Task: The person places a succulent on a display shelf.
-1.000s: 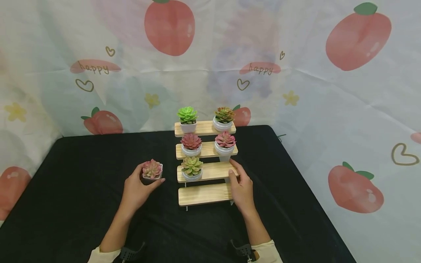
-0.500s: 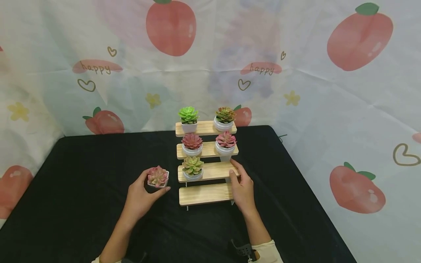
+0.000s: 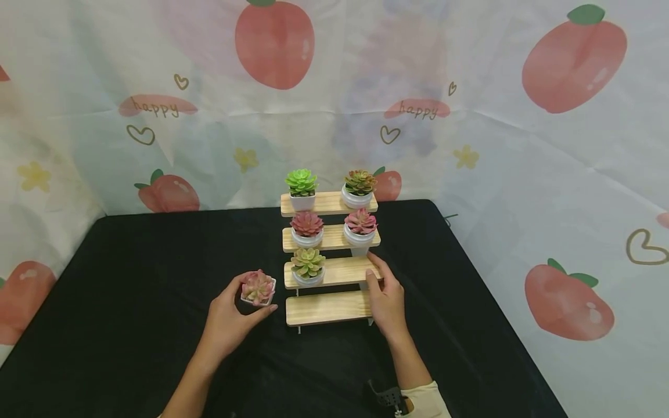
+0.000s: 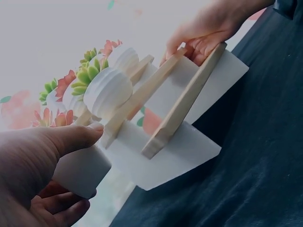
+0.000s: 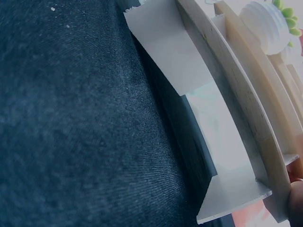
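Observation:
My left hand (image 3: 228, 319) holds a pink succulent in a square white pot (image 3: 258, 288), thumb on the near side and fingers on the far side, just left of the tiered wooden plant stand (image 3: 328, 307). In the left wrist view that white pot (image 4: 84, 171) sits between thumb and fingers. My right hand (image 3: 387, 302) grips the stand's right end by the two lower shelves; the left wrist view has its fingers (image 4: 201, 49) curled at the board ends. A yellow-green succulent (image 3: 308, 264) stands on the third shelf's left; the lowest shelf is bare.
On the second shelf are a dark pink succulent (image 3: 307, 225) and a pink one (image 3: 360, 223). The top shelf carries a bright green succulent (image 3: 301, 184) and a reddish-green one (image 3: 359, 184). Black cloth (image 3: 157, 278) covers the table, with a printed curtain (image 3: 334, 87) behind.
My left hand has moved right and toward me with the pink succulent, closer to the stand. The right hand keeps its place on the stand.

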The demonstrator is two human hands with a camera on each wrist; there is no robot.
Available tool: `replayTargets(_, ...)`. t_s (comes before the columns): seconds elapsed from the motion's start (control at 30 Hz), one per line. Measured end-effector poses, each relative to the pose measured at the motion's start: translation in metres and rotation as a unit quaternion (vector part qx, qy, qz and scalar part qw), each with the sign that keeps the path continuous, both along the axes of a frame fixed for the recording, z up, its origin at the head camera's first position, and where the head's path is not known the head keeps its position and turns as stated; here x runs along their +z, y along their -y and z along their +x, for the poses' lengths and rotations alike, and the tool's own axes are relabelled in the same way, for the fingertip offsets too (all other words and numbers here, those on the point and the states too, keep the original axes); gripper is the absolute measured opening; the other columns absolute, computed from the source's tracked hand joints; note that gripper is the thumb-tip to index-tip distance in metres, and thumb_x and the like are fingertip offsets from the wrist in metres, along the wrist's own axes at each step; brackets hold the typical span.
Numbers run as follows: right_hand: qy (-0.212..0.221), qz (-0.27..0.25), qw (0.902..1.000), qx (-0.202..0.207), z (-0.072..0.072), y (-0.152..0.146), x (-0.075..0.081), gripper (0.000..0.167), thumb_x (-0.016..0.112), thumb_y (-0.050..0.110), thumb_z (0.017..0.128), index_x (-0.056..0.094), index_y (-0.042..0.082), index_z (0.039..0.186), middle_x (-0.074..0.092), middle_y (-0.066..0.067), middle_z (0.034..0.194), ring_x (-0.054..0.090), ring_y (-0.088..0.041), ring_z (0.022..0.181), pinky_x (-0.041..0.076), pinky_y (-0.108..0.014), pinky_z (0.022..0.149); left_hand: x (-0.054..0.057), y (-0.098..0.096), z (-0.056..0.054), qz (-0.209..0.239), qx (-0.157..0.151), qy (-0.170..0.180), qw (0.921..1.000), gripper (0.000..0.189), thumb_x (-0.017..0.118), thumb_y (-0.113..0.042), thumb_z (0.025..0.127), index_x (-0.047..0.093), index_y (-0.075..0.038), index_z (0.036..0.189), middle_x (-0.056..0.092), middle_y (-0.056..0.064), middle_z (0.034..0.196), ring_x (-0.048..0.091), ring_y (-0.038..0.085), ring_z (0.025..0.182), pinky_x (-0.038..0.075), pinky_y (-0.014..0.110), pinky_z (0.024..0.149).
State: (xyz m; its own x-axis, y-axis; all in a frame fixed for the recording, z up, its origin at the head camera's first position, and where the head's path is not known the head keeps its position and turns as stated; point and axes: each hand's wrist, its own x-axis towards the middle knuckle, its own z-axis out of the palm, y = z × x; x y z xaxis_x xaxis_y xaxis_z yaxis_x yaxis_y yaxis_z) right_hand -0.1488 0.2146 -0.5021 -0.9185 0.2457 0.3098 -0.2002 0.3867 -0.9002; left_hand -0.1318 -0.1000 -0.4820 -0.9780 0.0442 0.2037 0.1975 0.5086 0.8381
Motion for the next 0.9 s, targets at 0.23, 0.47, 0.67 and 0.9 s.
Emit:
replayTargets(0.23, 0.002, 0.000, 1.0000, 0.000, 0.000, 0.000, 0.001, 0.038, 0.057, 0.014, 0.107, 0.062, 0.016, 0.145, 0.064, -0.001, 0.132, 0.046, -0.018, 0.062, 0.039, -0.031, 0.057, -0.002, -0.007, 0.005, 0.005, -0.013, -0.014, 0.9998, 0.078, 0.097, -0.028, 0.074, 0.059, -0.007, 0.138, 0.068, 0.010, 0.126, 0.063, 0.027, 0.116, 0.047, 0.052, 0.101)
replayTargets(0.47, 0.000, -0.001, 1.0000, 0.000, 0.000, 0.000, 0.001, 0.038, 0.057, 0.013, 0.107, 0.062, 0.015, 0.145, 0.064, -0.002, 0.134, 0.051, -0.020, 0.069, 0.040, -0.032, 0.060, -0.003, -0.015, 0.011, 0.007, -0.025, -0.019, 0.9995, 0.074, 0.098, -0.025, 0.072, 0.062, -0.008, 0.135, 0.068, 0.009, 0.125, 0.064, 0.026, 0.114, 0.048, 0.052, 0.101)
replayTargets(0.67, 0.001, 0.001, 1.0000, 0.001, 0.000, 0.000, 0.001, 0.038, 0.057, 0.013, 0.107, 0.061, 0.015, 0.145, 0.064, -0.002, 0.134, 0.049, -0.020, 0.067, 0.039, -0.032, 0.059, -0.005, -0.020, 0.015, 0.016, -0.041, -0.027, 0.9987, 0.073, 0.099, -0.023, 0.071, 0.063, -0.010, 0.133, 0.069, 0.005, 0.120, 0.065, 0.019, 0.109, 0.049, 0.050, 0.099)
replayTargets(0.9, 0.000, -0.001, 1.0000, 0.001, 0.000, 0.000, 0.002, 0.038, 0.057, 0.014, 0.107, 0.062, 0.022, 0.143, 0.063, -0.001, 0.136, 0.047, -0.022, 0.067, 0.039, -0.032, 0.060, -0.007, -0.027, 0.018, 0.008, -0.064, -0.057, 0.9963, 0.074, 0.101, -0.021, 0.067, 0.064, -0.014, 0.131, 0.071, -0.002, 0.117, 0.066, 0.014, 0.108, 0.052, 0.047, 0.097)
